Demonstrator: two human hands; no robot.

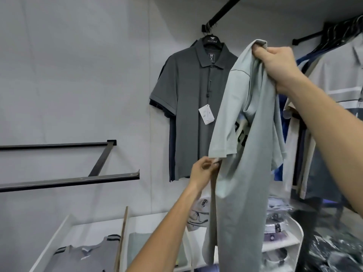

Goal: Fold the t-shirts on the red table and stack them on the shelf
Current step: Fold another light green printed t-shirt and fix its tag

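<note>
Two hands hold one pale green t-shirt (247, 134): right hand (279, 65) fingers bunch its shoulder, left hand (204, 169) pinches the sleeve hem. Light, limp cloth; better gripped at both shoulders.

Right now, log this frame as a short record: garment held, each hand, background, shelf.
garment: pale green t-shirt, hanging unfolded in the air
right hand: grips the shirt's top
left hand: pinches fabric just under the sleeve hem
background: dark grey polo on a hanger, white tag attached
shelf: white shelf below, folded grey shirt inside
</note>
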